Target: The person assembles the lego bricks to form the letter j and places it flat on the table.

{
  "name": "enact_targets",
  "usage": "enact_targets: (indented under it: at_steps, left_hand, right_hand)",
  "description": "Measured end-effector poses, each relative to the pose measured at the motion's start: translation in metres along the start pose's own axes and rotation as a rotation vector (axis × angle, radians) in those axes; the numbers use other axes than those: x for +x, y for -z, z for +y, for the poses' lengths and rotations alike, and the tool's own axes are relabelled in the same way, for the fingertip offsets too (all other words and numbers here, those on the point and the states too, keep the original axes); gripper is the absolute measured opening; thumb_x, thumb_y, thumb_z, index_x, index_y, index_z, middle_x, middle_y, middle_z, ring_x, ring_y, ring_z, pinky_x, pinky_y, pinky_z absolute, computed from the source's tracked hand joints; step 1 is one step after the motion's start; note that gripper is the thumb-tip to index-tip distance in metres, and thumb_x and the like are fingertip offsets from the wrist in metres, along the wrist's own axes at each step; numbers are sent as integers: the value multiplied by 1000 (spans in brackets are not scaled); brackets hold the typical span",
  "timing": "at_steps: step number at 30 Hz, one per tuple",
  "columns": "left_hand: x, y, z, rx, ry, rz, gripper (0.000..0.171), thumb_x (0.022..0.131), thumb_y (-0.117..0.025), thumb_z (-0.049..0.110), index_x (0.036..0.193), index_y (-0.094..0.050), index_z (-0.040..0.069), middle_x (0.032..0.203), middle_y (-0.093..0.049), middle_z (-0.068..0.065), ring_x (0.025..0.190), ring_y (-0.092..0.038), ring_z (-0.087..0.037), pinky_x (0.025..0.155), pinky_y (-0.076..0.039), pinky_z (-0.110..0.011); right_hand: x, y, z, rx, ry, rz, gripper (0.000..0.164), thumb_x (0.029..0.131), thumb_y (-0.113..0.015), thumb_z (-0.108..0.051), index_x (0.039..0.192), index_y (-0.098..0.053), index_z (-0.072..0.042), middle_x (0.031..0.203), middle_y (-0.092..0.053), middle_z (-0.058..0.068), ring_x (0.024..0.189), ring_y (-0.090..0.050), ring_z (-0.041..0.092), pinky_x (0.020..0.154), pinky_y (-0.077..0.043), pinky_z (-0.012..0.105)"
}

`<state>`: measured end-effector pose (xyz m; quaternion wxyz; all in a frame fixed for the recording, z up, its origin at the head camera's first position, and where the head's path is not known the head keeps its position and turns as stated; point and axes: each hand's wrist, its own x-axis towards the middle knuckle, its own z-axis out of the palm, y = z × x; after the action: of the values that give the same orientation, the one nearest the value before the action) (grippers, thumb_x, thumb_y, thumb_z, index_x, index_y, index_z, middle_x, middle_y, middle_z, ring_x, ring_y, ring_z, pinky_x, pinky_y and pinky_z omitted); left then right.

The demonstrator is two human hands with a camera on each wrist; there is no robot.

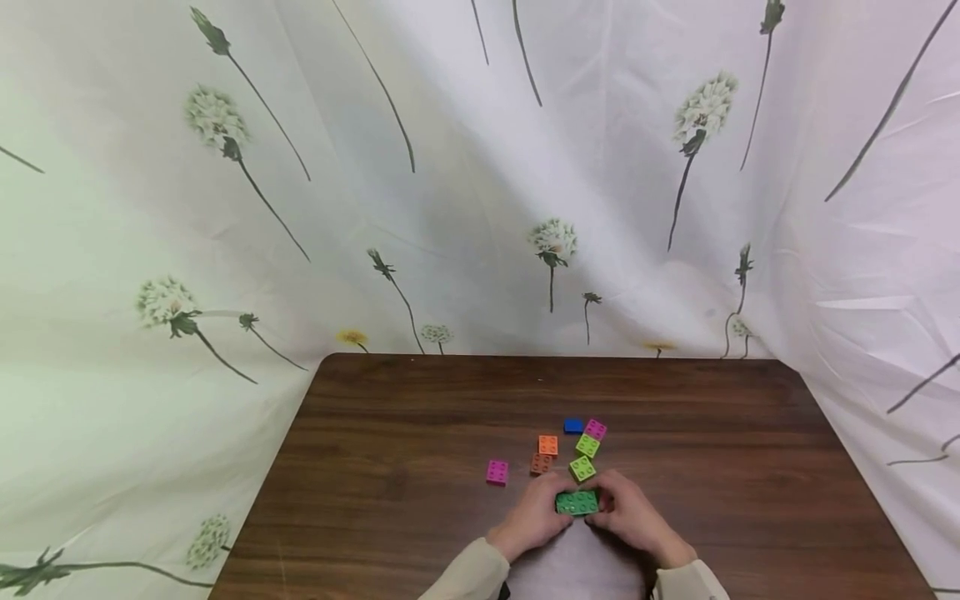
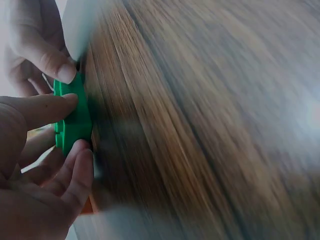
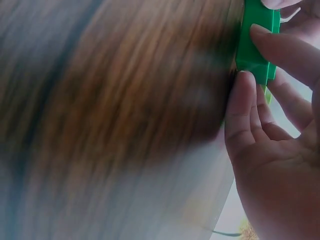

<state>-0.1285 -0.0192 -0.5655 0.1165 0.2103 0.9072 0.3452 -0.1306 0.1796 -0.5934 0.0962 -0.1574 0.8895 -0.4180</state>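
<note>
A green toy building brick (image 1: 577, 502) with two rows of studs is held between both hands near the front of the table. My left hand (image 1: 536, 510) grips its left end, thumb on the near side. At the right end, my right hand (image 1: 632, 515) pinches the brick with thumb and fingers. In the left wrist view the green brick (image 2: 75, 117) shows its smooth side, with a thumb from each hand on it. The right wrist view has the same brick (image 3: 257, 47) at the upper right, the right fingertips (image 3: 245, 82) against its end.
Beyond the hands lie a lime brick (image 1: 582, 468), another lime brick (image 1: 587, 446), a magenta brick (image 1: 596, 429), a blue brick (image 1: 573, 426), an orange brick (image 1: 548, 446) and a darker orange brick (image 1: 541, 464). Leftward lies a second magenta brick (image 1: 497, 472). Floral cloth (image 1: 480, 208) hangs behind the wooden table (image 1: 375, 500).
</note>
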Motion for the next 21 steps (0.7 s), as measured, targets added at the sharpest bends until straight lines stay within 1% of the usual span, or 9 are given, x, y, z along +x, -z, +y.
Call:
enact_targets:
  at_steps: [3,6,10,17,21]
  left_hand:
    - [-3,3,-6,-11,-4,7,34,76,-78,8,109,-69,12,103,-65,1,94,-57,-8,82,-45,-24]
    - [-6,8,-11,-29,21,15,35,75,-78,7,109,-69,9,102,-64,-1,88,-56,-7,76,-45,-22]
    - [-11,13,-17,-70,46,36,36,74,-78,5,109,-68,5,99,-63,-2,82,-53,-6,69,-43,-19]
    - [-15,14,-26,-122,66,55,37,72,-78,3,108,-68,6,99,-62,0,81,-53,-7,69,-44,-18]
    - [-16,12,-28,-140,67,64,38,71,-78,1,108,-68,6,96,-61,-1,81,-54,-9,69,-44,-18]
  right_hand:
    - [1,-3,-2,6,-2,-20,35,73,-79,-8,106,-67,-13,88,-55,-2,72,-48,5,61,-41,21]
    - [3,-6,-4,6,13,-33,35,74,-79,-11,107,-67,-12,87,-55,-1,71,-47,4,61,-41,22]
    - [6,-10,-7,3,28,-38,35,75,-80,-15,107,-66,-14,86,-54,-2,71,-47,4,61,-40,22]
    - [7,-12,-8,-23,26,-44,34,76,-81,-24,106,-66,-18,88,-55,-4,72,-47,6,62,-39,23]
    - [6,-13,-6,-22,13,-41,34,76,-81,-24,106,-66,-18,88,-54,-6,72,-47,5,62,-39,23]
